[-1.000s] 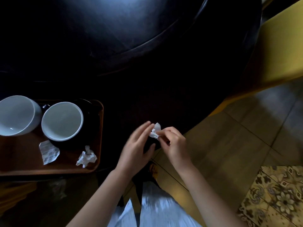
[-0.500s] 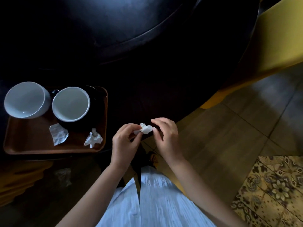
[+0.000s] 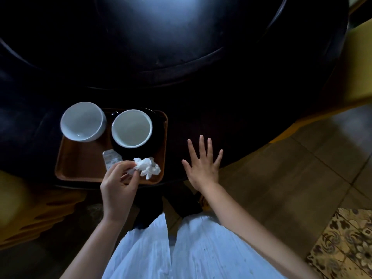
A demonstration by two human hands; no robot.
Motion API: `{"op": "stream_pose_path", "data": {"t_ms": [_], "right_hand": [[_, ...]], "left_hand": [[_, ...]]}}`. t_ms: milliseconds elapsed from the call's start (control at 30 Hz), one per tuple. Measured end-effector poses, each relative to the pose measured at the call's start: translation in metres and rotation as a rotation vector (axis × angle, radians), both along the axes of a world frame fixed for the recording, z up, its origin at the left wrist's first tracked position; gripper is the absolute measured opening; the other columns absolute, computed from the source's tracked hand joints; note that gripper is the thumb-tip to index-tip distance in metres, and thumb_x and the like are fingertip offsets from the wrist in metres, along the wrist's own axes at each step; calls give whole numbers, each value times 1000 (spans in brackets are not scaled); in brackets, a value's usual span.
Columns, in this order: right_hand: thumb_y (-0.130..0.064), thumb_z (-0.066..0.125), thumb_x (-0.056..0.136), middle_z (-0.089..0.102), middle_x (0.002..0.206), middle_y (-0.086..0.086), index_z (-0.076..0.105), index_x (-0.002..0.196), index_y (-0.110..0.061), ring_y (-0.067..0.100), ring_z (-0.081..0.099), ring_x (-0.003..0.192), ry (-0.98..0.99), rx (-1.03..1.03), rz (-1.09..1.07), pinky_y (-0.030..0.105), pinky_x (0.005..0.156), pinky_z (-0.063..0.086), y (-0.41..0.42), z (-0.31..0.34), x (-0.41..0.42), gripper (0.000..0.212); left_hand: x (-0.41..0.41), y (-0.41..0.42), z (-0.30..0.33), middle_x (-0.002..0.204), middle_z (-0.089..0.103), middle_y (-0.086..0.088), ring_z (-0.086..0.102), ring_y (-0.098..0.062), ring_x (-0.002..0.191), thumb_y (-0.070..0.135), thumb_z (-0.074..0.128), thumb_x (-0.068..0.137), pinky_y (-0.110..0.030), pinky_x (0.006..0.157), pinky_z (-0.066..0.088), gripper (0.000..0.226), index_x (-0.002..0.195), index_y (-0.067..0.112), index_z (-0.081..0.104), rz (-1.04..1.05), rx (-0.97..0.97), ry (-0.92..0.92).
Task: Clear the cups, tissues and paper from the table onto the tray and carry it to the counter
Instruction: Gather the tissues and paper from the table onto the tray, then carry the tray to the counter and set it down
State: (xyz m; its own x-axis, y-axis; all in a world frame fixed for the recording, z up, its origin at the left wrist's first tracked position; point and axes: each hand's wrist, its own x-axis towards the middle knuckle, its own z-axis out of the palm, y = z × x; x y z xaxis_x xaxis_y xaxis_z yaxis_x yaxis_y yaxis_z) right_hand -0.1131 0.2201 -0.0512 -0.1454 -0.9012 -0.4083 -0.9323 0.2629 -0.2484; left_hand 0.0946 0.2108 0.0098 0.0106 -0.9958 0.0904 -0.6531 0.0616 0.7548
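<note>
Head view. A rectangular brown wooden tray (image 3: 80, 170) with rounded corners is seen lying near the front edge of a dark, glossy round table (image 3: 201, 121). Two white ceramic cups are stood side by side along the tray's far edge: the left white cup (image 3: 83, 121) overhangs the far-left corner; the right white cup (image 3: 131, 131) is seated on a black saucer (image 3: 159, 137). Both cups are upright; their insides look pale and bare.

A small creased white paper slip (image 3: 111, 160) is laid on the tray floor just in front of the right cup, partly covered by the left hand (image 3: 118, 184). A crumpled white tissue wad (image 3: 149, 167) is found at the tray's near-right corner. One end of it is pinched between thumb and fingertips (image 3: 128, 165) of the left hand; whether one wad or two touching wads are present cannot be told.

The right hand (image 3: 202, 164) is held flat and spread over the table's near edge, to the right of the tray, palm down, grasping nothing. Contact with the table surface cannot be confirmed.

A white pleated garment (image 3: 191, 248) is noted below; tan floor tiles (image 3: 302, 168) and a patterned rug (image 3: 346, 244) at lower right.
</note>
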Motion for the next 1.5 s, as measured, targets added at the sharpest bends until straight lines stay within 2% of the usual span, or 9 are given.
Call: {"op": "stream_pose_path", "data": {"t_ms": [100, 267, 500, 600, 700, 1000, 1167, 1333, 1500], "right_hand": [[-56, 17, 93, -34, 148, 3, -25, 138, -33, 27, -29, 138, 52, 18, -11, 62, 109, -13, 0, -6, 5, 65], [-61, -5, 79, -31, 148, 2, -25, 137, -35, 26, -27, 138, 107, -4, -31, 62, 108, -12, 0, -9, 9, 67], [-62, -7, 76, -34, 147, 0, -27, 136, -37, 23, -31, 136, 131, 11, -33, 56, 104, -25, -1, -8, 10, 68], [-64, -4, 79, -36, 146, -1, -31, 133, -39, 22, -33, 135, 145, 17, -45, 52, 101, -30, -1, -7, 10, 65], [-58, 19, 91, -24, 153, 2, -24, 137, -37, 24, -25, 140, 163, 15, -55, 56, 110, -14, -1, -3, 12, 66], [-18, 65, 82, 40, 142, 21, 48, 130, -9, 36, 31, 135, -21, -285, -305, 56, 109, 31, -12, 13, 42, 52], [-16, 65, 84, 53, 126, 21, 51, 126, -1, 34, 47, 120, -83, -371, -344, 41, 95, 46, -33, 25, 68, 47], [-18, 59, 88, 49, 128, 18, 43, 132, -5, 32, 52, 114, -161, -241, -399, 38, 89, 47, -59, 33, 83, 48], [-9, 60, 85, 56, 115, 17, 55, 114, -5, 32, 56, 104, -188, -167, -506, 33, 83, 47, -70, 35, 87, 30]], "left_hand": [[24, -8, 3, 88, 63, -8, 57, 7, 85, -4, 67, 75, -8, 76, 46, 16, 90, 2, 66, 27, -14, -35], [64, -23, -2, 88, 64, -15, 52, 15, 87, -8, 66, 74, -2, 77, 41, 17, 89, -2, 65, 31, -10, -84], [114, -49, -26, 91, 67, -17, 52, 10, 77, 1, 66, 76, -4, 76, 40, 18, 95, 2, 65, 35, -6, -184], [123, -58, -35, 90, 68, -17, 63, -10, 81, 2, 66, 77, -25, 75, 47, 17, 94, 3, 64, 11, 10, -215], [131, -63, -41, 93, 68, -20, 63, -36, 88, 0, 66, 76, -40, 77, 47, 20, 95, 0, 64, -39, 46, -298], [168, -68, -38, 110, 61, -23, 54, -33, 106, 13, 58, 82, -34, 92, 40, 32, 111, -1, 58, -109, -18, -228], [185, -103, -32, 124, 47, -24, 45, -36, 116, 17, 53, 86, -49, 92, 41, 40, 123, 6, 47, 195, 82, -207], [191, -138, -38, 135, 41, -18, 38, -35, 125, 33, 59, 81, -56, 91, 42, 64, 137, 15, 34, 123, 380, -362], [190, -159, -37, 111, 57, -22, 51, -35, 106, 17, 59, 79, -43, 80, 43, 40, 117, 5, 55, -5, 367, -375]]}}
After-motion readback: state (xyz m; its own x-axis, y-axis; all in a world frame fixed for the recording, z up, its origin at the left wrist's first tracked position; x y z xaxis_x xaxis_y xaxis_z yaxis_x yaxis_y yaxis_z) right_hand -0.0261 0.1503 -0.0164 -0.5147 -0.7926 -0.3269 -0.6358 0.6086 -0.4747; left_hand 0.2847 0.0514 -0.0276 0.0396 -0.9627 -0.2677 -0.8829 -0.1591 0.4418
